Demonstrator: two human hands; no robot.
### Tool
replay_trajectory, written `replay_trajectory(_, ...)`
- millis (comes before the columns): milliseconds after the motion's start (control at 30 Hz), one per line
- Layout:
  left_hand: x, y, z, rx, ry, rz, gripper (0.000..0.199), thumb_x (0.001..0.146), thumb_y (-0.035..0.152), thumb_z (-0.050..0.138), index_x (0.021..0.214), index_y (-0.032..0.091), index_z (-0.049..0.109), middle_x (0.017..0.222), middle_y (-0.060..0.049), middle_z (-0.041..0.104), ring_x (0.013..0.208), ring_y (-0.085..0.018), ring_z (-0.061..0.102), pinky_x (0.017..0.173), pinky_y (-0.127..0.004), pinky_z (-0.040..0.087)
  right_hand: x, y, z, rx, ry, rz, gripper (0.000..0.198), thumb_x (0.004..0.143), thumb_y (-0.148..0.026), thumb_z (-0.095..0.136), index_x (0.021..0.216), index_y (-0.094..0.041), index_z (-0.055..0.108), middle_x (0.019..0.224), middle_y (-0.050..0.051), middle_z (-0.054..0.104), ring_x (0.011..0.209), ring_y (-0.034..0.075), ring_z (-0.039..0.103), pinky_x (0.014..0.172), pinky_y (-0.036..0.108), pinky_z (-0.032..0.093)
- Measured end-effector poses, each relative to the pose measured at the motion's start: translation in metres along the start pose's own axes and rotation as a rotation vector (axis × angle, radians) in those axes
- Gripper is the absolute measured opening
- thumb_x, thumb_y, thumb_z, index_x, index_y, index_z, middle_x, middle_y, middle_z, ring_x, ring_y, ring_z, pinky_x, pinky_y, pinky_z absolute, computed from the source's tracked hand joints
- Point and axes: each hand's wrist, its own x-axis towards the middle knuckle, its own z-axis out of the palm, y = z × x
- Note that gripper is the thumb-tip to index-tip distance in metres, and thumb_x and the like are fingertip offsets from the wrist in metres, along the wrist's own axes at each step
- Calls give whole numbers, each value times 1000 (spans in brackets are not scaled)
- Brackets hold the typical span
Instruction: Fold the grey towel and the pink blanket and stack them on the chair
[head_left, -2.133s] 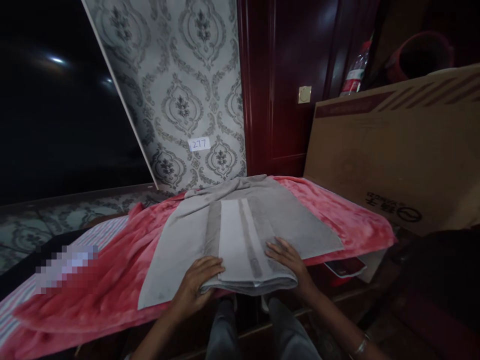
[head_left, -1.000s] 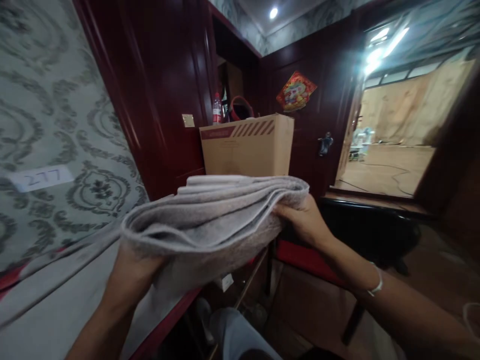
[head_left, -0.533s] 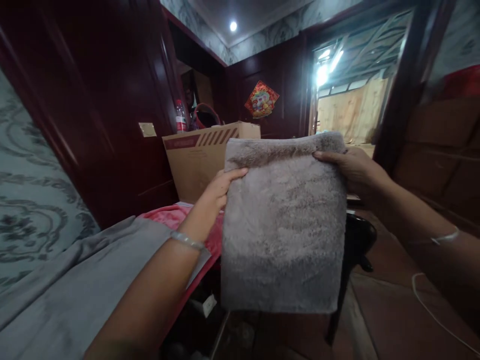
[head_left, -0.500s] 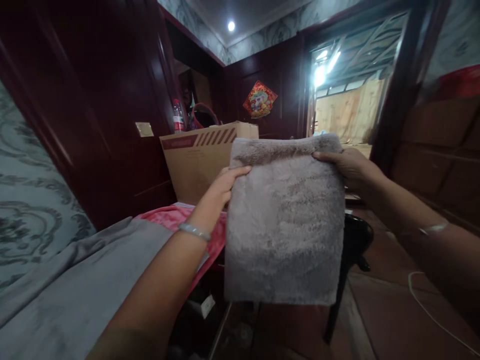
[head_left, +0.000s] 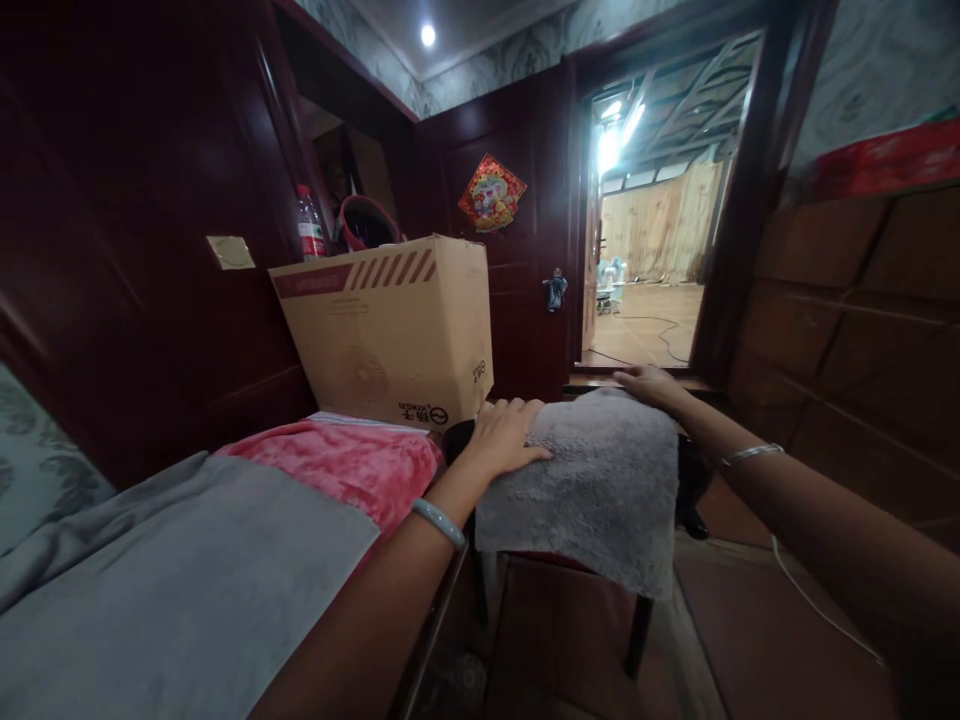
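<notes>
A grey plush cloth lies draped over a dark stool or chair, its near edge hanging down. My left hand rests on the cloth's far left part, open, with the fingers stretched out and the thumb on the pile. At the far right edge of the cloth, my right hand touches it with fingers extended leftward; its fingertips are partly hidden. To the left lie a pink plush cloth and a larger grey cloth.
A cardboard box stands behind, with a bottle near its top. Brown stacked boxes line the right side. A white cable runs along the tiled floor. An open doorway leads to a lit room.
The grey cloth went from hanging upright between both hands to lying over the seat. Both hands moved down, and the left one loosened its hold. The view shifted right.
</notes>
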Motion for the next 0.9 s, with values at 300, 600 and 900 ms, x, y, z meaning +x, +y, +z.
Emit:
replay_trajectory(300, 0, -4, 4, 70, 66, 11, 69, 81, 60, 76, 132, 21, 53, 119, -11, 64, 114, -32, 58, 99, -46, 43, -71, -29, -14, -182, -281, -557, 83, 77, -73, 69, 144, -24, 60, 131, 13, 69, 113, 38, 67, 94, 50, 55)
replay_trajectory(600, -3, -4, 3, 61, 120, -35, 64, 78, 66, 76, 117, 19, 56, 115, -11, 65, 112, -31, 59, 98, -44, 44, -69, -34, -17, -189, -315, -404, 72, 78, -75, 66, 128, -23, 69, 114, 10, 75, 101, 35, 71, 85, 44, 56)
replay_trajectory(900, -1, -8, 3, 44, 108, -30, 66, 77, 68, 76, 115, 18, 58, 115, -12, 65, 111, -33, 60, 98, -46, 44, -105, -40, -1, -464, -14, -723, 92, 84, -82, 54, 153, -22, 48, 135, 19, 63, 114, 38, 60, 95, 52, 48)
